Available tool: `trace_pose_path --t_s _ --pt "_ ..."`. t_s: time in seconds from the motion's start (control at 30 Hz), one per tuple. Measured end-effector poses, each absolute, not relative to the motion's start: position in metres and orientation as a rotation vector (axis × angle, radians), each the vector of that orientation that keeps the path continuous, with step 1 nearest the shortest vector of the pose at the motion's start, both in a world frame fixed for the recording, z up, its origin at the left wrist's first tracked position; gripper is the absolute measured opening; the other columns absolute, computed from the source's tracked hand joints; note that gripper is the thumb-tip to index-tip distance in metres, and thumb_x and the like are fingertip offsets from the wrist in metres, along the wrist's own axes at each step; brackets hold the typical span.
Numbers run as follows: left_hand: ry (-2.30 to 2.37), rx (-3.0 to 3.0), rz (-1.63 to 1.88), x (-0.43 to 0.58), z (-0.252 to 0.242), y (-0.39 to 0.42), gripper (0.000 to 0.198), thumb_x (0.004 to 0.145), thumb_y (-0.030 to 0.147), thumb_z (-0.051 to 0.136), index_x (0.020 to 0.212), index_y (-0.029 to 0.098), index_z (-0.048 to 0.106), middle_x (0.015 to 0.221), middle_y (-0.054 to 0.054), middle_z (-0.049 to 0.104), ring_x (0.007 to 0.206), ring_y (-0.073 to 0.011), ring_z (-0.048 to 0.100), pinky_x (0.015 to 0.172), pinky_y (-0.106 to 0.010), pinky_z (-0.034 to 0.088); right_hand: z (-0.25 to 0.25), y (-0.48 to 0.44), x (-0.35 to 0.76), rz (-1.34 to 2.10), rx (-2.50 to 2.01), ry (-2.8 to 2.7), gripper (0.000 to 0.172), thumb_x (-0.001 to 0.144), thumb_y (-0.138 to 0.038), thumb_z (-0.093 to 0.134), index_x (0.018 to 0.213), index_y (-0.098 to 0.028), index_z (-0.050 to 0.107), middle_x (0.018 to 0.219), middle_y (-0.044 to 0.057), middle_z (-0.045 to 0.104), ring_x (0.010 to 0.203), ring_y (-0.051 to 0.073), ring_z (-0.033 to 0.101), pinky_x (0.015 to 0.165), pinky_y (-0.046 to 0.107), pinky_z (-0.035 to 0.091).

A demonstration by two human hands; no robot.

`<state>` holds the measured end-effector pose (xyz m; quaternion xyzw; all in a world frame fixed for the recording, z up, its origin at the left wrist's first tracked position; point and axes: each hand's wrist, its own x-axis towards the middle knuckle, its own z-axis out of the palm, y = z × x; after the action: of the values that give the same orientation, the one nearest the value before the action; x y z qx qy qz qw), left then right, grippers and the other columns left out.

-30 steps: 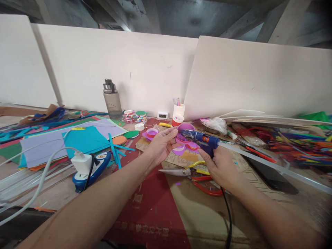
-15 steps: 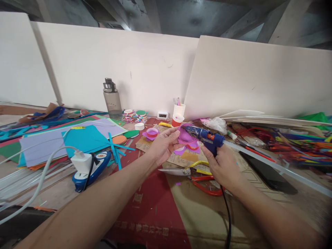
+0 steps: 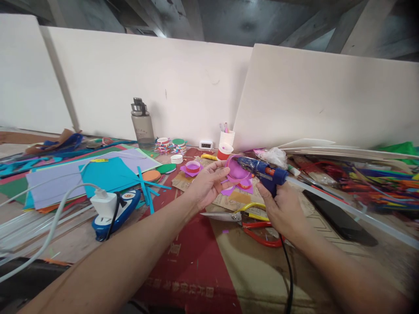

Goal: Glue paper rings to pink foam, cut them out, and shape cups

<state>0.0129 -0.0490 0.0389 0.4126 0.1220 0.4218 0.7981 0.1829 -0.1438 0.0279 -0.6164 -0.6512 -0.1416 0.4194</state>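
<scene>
A purple cup (image 3: 236,171) is pinched at its rim by the left hand (image 3: 206,183), raised above the middle of the worktop (image 3: 262,270). A blue glue gun (image 3: 262,172) is clasped in the right hand (image 3: 284,213), nozzle touching the cup. Scissors (image 3: 235,214) lie just beneath.

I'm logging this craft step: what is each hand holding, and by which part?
The left hand holds the purple cup by its left edge; the right hand grips the blue glue gun by its handle.
</scene>
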Motion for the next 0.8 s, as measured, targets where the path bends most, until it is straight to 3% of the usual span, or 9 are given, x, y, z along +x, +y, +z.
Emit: trace_pose_path --t_s 0.27,0.47,0.8 --pt "0.348 0.899 0.894 0.0121 0.0382 -0.0437 0.014 0.078 0.020 0.067 0.089 0.014 0.060 0.083 -0.003 0.067 0.070 -0.0115 0.064 0.067 -0.025 0.053 0.0259 -0.1439 0.1817 -0.350 -1.545 -1.673 0.036 0.089 -0.045 0.042 0.103 -0.018 0.062 0.093 0.013 0.069 0.088 0.030 0.064 0.075 0.042 0.050" --pt "0.355 0.939 0.902 0.0129 0.0368 -0.0423 0.027 0.074 0.018 0.071 0.100 0.015 0.064 0.086 -0.004 0.069 0.071 -0.0123 0.065 0.067 -0.025 0.053 0.0262 -0.1439 0.1824 -0.300 -1.539 -1.695 0.040 0.090 -0.045 0.039 0.105 -0.016 0.062 0.097 0.014 0.069 0.091 0.030 0.063 0.078 0.043 0.049" --pt "0.380 0.915 0.928 0.0127 0.0386 -0.0438 0.026 0.073 0.015 0.071 0.098 0.014 0.066 0.086 -0.005 0.070 0.074 -0.0147 0.067 0.069 -0.027 0.055 0.0229 -0.1445 0.1849 -0.288 -1.530 -1.682 0.038 0.090 -0.045 0.041 0.106 -0.017 0.061 0.094 0.013 0.070 0.087 0.029 0.063 0.074 0.042 0.050"
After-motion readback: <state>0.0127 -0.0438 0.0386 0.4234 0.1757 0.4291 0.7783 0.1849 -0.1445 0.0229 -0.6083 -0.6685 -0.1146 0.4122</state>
